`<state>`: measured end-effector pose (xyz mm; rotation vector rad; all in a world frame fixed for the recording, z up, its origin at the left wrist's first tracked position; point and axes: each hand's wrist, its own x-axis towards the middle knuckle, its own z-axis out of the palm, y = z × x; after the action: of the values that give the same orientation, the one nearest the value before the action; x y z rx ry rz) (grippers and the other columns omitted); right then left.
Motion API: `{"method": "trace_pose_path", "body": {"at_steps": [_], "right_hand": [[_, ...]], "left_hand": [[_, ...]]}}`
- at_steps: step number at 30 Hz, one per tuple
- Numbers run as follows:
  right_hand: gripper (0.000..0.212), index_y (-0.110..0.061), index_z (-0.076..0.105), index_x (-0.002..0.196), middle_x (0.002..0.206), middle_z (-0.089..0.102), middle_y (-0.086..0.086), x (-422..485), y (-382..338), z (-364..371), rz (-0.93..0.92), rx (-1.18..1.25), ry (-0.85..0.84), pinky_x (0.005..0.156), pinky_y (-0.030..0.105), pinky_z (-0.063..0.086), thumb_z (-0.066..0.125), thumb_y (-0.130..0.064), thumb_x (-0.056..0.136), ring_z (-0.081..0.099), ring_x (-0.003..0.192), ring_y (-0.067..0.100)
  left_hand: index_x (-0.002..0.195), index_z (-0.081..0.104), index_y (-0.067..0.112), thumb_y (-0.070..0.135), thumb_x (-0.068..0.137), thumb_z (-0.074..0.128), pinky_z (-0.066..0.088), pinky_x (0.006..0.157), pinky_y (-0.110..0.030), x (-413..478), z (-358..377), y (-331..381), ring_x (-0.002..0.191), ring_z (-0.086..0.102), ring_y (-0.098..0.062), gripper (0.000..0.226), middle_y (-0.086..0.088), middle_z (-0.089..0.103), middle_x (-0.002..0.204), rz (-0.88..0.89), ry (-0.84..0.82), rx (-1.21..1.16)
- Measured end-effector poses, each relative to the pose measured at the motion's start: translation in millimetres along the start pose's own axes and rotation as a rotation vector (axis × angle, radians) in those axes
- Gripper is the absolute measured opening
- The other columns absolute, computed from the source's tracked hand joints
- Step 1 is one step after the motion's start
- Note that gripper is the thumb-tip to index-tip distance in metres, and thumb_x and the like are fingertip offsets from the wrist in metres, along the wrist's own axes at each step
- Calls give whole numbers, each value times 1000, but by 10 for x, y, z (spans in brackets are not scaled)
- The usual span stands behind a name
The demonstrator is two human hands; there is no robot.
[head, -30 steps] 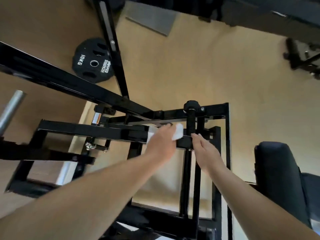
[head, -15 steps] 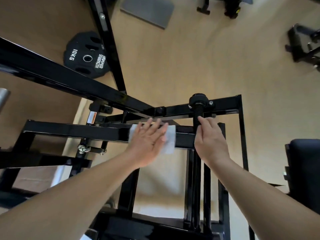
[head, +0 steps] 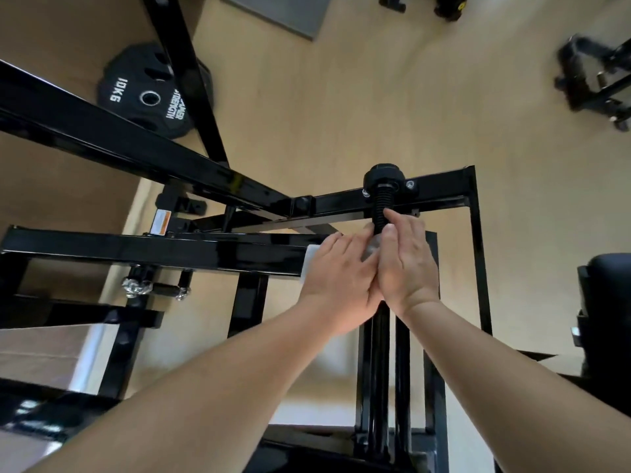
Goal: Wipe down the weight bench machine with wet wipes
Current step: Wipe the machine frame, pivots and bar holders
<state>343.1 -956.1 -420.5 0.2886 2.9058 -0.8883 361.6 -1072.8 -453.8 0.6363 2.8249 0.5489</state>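
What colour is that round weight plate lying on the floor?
The weight plate is black with white lettering, seen in the head view.

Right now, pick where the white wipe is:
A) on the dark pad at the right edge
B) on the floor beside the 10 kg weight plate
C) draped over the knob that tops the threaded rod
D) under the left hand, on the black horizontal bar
D: only a white edge of the wet wipe shows from beneath the left hand, which presses it flat against the black horizontal bar.
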Motion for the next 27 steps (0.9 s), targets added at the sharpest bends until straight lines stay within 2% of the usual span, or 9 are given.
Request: {"method": "trace_pose_path", "body": {"at_steps": [3,7,10,12,14,17,19,25,27], "right_hand": [[64,-26,47,148,146,44,-7,20,-20,8,3,-103,-9,113,31,32,18,-54,99,42,136,15],[51,-14,50,145,155,36,10,-28,-24,76,-204,-604,24,127,51,14,33,-41,106,28,149,31],[40,-13,65,126,135,58,10,-54,-229,331,-543,-539,-80,120,51,32,42,-33,101,49,135,33],[36,-17,70,112,111,66,2,-37,-500,571,-635,-483,-190,90,39,50,40,-35,101,62,109,29],[35,-22,64,98,98,62,-4,3,-788,806,-584,-505,-290,69,33,43,34,-38,103,60,96,24],[32,-26,50,82,91,57,-6,122,-971,1079,-245,-451,-381,71,36,43,31,-42,103,58,92,23],[40,-27,57,88,93,61,-1,152,-1015,1163,-98,-479,-337,76,39,48,25,-46,103,61,91,27],[40,-21,57,95,83,52,-7,31,-1277,1565,-397,-584,-325,69,36,44,28,-45,106,53,80,23],[45,-25,60,94,81,52,-9,0,-1347,1702,-349,-576,-330,68,35,46,25,-50,105,54,77,21]], "left_hand": [[157,37,23,47,107,24,25,122,-46,-236,76,-362,139,44,-23,57,0,47,154,60,82,-72],[162,19,28,52,106,2,8,129,-45,-754,148,-1160,157,15,-20,64,1,30,166,-235,54,-87],[160,-11,33,59,97,-16,-16,126,-37,-971,210,-1499,155,-24,-10,69,5,-8,172,-465,27,-159],[157,-20,33,58,96,-13,-20,125,-38,-934,205,-1388,150,-35,-10,66,5,-22,170,-553,33,-234],[159,-21,29,52,102,-3,-19,125,-41,-888,194,-1208,149,-38,-16,64,2,-27,168,-511,38,-230],[161,-19,24,45,108,11,-19,125,-40,-915,205,-1220,150,-36,-13,64,4,-26,168,-301,9,-135],[161,-15,28,46,110,13,-18,125,-38,-981,228,-1514,151,-33,-8,61,9,-22,169,-264,13,-133],[155,-20,37,53,108,9,-18,125,-38,-1434,251,-2478,148,-35,-4,57,8,-25,168,-724,3,-300],[158,-19,30,50,109,8,-17,126,-40,-1376,218,-2477,149,-35,-10,60,4,-27,168,-808,-25,-325]]}}
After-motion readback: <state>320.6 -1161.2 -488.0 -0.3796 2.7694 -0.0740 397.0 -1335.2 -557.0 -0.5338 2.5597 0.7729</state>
